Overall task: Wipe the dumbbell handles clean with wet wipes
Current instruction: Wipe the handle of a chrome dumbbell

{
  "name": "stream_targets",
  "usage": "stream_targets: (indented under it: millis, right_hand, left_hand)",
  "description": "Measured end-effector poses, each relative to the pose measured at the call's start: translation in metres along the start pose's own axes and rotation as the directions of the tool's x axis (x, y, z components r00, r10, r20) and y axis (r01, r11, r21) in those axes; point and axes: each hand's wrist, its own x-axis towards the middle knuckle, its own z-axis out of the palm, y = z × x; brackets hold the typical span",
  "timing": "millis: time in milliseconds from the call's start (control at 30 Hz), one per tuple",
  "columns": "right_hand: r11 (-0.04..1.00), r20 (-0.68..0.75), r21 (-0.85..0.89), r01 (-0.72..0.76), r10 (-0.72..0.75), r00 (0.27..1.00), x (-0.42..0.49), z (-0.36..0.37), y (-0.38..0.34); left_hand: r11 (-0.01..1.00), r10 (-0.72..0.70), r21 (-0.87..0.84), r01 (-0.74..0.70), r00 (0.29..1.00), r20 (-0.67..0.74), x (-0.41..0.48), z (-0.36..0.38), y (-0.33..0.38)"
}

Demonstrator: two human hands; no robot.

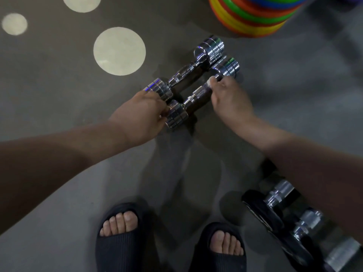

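A person's left hand (141,112) curls around the near head of a chrome dumbbell (177,114) lying on the floor (59,91), apparently to stop it rolling. The right hand (229,99) pinches a white wet wipe (209,82) onto the far end of its knurled handle (198,94). A second dumbbell (188,69) lies just beside it.

Left hand (141,112) gripping near dumbbell (187,102), right hand (229,99) holding white wipe (208,82) on its handle (200,93)

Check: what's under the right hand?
The right hand lies over the handle of the near dumbbell; some white wipe shows at its fingertips. Rest of the wipe and the handle beneath are hidden.
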Motion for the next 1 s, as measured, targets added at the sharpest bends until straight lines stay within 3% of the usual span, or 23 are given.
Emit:
stream_targets:
  millis: [67,167,200,233,333,400,500,633,700,767,833,867,900,933,1000]
  right_hand:
    - [0.999,0.026,-0.032,-0.003,0.003,1.0,-0.005,0.002,-0.007]
    - [0.969,0.198,0.063,0.24,-0.248,0.948,-0.023,0.004,-0.027]
    - [0.956,0.197,0.081,0.281,-0.292,0.936,-0.023,0.003,-0.024]
    - [0.964,0.154,0.061,0.259,-0.266,0.952,-0.018,0.0,-0.019]
    - [0.994,0.062,-0.105,-0.011,0.017,0.998,-0.002,-0.006,-0.005]
    - [0.991,0.086,-0.133,-0.016,0.027,0.996,-0.007,-0.003,-0.014]
    - [0.998,0.1,-0.013,0.055,-0.054,0.994,-0.016,-0.006,-0.022]
    - [0.952,0.003,0.245,-0.185,0.19,0.982,-0.005,-0.019,-0.016]
    - [0.813,0.135,0.45,-0.369,0.347,0.928,-0.003,-0.018,-0.019]
    - [0.542,0.3,0.659,-0.522,0.447,0.843,0.002,-0.015,-0.022]
    - [0.267,0.407,0.776,-0.571,0.48,0.777,0.007,-0.015,-0.023]
    - [0.182,0.433,0.803,-0.568,0.478,0.764,0.009,-0.015,-0.023]
    - [0.172,0.436,0.808,-0.563,0.467,0.769,0.009,-0.015,-0.022]
    - [0.253,0.416,0.789,-0.56,0.451,0.79,0.008,-0.012,-0.02]
    - [0.539,0.334,0.663,-0.519,0.407,0.85,0.006,-0.007,-0.017]
  left_hand:
    - [1.0,-0.006,-0.003,0.006,1.0,0.008,-0.001,0.001,0.0]
    - [1.0,-0.011,-0.005,0.012,1.0,0.021,0.001,0.001,-0.002]
    - [1.0,-0.013,-0.005,0.013,1.0,0.02,0.002,0.0,-0.002]
    - [1.0,-0.013,-0.002,0.013,1.0,0.019,0.002,0.0,-0.001]
    - [1.0,-0.004,-0.007,0.004,1.0,0.02,0.001,0.001,0.0]
    - [1.0,-0.001,-0.006,0.001,1.0,0.02,0.0,0.001,0.0]
    - [1.0,-0.011,-0.005,0.012,1.0,0.028,0.001,0.0,0.0]
    - [1.0,-0.01,-0.019,0.011,1.0,0.027,0.002,-0.001,0.0]
    - [1.0,-0.005,-0.013,0.006,1.0,0.027,0.002,-0.001,0.0]
    - [1.0,-0.012,-0.011,0.012,1.0,0.027,0.002,-0.001,0.0]
    - [1.0,-0.019,-0.011,0.019,0.999,0.028,0.002,-0.002,0.0]
    - [1.0,-0.015,-0.015,0.016,0.999,0.029,0.003,-0.002,0.0]
    - [1.0,-0.011,-0.017,0.012,0.999,0.032,0.003,-0.002,0.001]
    - [1.0,-0.009,-0.018,0.01,0.999,0.032,0.003,-0.002,0.001]
    - [1.0,-0.015,-0.011,0.016,0.999,0.03,0.002,-0.003,0.001]
